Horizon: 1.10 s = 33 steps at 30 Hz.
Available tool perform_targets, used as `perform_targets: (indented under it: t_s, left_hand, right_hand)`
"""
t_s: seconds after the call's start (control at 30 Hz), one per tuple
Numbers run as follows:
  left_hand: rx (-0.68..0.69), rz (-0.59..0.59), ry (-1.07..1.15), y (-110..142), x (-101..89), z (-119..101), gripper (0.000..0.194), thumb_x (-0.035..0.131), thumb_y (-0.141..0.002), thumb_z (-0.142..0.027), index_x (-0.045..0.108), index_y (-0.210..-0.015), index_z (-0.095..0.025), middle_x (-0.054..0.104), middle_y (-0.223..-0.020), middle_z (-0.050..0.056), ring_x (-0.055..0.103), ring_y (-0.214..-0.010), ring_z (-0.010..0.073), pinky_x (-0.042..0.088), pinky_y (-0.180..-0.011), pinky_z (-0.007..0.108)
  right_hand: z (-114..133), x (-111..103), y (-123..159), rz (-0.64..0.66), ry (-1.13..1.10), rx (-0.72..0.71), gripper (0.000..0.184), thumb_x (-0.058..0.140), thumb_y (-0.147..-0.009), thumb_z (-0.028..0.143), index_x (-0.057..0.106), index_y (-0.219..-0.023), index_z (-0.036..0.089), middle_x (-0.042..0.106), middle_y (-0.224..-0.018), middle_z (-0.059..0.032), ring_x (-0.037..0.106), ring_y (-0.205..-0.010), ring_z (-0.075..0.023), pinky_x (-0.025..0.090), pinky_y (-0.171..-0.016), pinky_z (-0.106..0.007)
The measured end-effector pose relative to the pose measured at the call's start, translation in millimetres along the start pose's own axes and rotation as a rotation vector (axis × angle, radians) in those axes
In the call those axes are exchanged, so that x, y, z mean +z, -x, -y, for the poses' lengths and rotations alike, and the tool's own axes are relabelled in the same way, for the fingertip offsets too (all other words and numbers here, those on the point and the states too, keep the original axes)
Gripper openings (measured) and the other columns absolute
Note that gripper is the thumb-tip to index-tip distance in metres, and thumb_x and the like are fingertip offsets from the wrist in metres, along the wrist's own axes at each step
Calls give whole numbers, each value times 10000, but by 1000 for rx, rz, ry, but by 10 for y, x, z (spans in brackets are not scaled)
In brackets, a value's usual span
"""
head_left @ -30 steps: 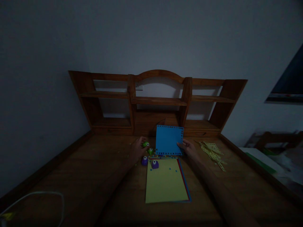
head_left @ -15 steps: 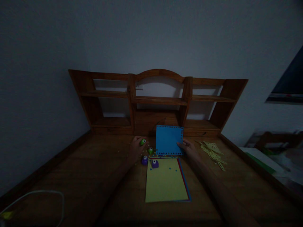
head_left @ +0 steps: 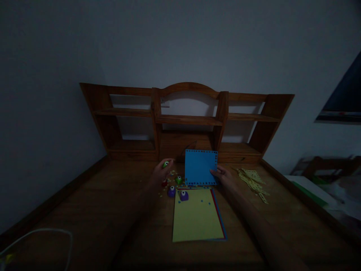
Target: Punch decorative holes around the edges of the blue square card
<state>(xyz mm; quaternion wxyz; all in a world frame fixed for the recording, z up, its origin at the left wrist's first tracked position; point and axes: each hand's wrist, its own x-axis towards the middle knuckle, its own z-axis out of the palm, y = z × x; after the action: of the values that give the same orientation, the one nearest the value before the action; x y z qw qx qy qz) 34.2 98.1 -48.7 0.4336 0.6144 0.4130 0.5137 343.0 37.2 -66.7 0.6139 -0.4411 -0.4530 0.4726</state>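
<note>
My right hand [head_left: 222, 175] grips the right edge of a blue sheet of paper [head_left: 200, 166], held up and tilted toward me. Small holes run along its top, right and bottom edges. My left hand [head_left: 160, 172] is closed around a green craft punch [head_left: 166, 164] with a white round button. On the desk between my hands stand another green punch [head_left: 178, 180], a red punch [head_left: 164, 183] and a purple punch [head_left: 171, 191]. A second purple punch [head_left: 184, 195] sits on the top left corner of a yellow sheet [head_left: 199, 222], which lies on red and blue sheets.
Tiny paper bits [head_left: 172, 172] are scattered around the punches. Punched yellow strips [head_left: 254, 182] lie in a heap on the right of the desk. A wooden shelf unit [head_left: 189, 120] stands at the back. A white cable [head_left: 53, 229] curves at the front left.
My left hand has moved a little left and up with the green punch, uncovering the red punch and paper bits. The blue sheet and my right hand stay almost still.
</note>
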Motion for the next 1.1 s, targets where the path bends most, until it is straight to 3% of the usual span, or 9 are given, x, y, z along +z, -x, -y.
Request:
perform_targets:
  t_s: [0.1,0.23,0.33,0.5,0.6,0.8,1.1]
  left_hand:
    - [-94,43,152,-9,24,-44,487,584,-850,-603,648,-1126,-207,579,-758,11,451,-480,78,314,-412,203]
    - [-95,84,173,8,75,-16,502,558,-868,-598,628,-1189,-219,636,-891,49,497,-519,75,343,-431,200]
    - [-83,67,133,25,100,-6,575,647,-827,-556,556,-1291,-230,682,-898,52,527,-528,86,362,-445,199]
    - [-82,56,67,70,107,-66,447,764,-722,-495,653,-1011,-172,722,-953,87,638,-712,152,453,-541,222]
    - [-67,87,41,102,104,-111,403,748,-737,-496,679,-975,-179,725,-957,81,638,-724,158,461,-553,230]
    - [-66,102,65,113,125,-155,462,604,-826,-618,659,-888,-163,661,-715,34,414,-433,69,285,-408,210]
    - [-101,101,96,137,139,-190,506,542,-845,-681,631,-853,-183,487,-525,-39,396,-398,82,271,-399,212]
  right_hand:
    - [-8,-1,3,0,-5,31,452,858,-653,437,713,-1032,239,761,-979,-60,718,-757,-269,576,-702,-383]
    - [-30,-9,-7,-11,-29,35,422,854,-670,414,710,-1034,258,759,-990,-48,713,-756,-254,578,-698,-370]
    - [-34,-20,-14,-18,-10,37,390,851,-672,407,715,-1011,271,760,-986,-39,714,-767,-260,583,-713,-385]
    - [-26,-25,-2,-1,7,35,385,836,-691,415,714,-1025,269,759,-998,-39,719,-780,-276,584,-722,-406]
    - [-42,-25,-3,-7,14,30,372,835,-690,419,718,-1012,274,762,-971,-32,718,-751,-275,580,-689,-401]
    - [-64,-26,-21,-14,-7,34,368,840,-686,402,718,-1012,283,760,-983,-34,714,-750,-263,583,-696,-394]
    - [11,6,17,4,-23,33,353,836,-692,395,717,-998,264,757,-964,-38,699,-745,-251,584,-690,-378]
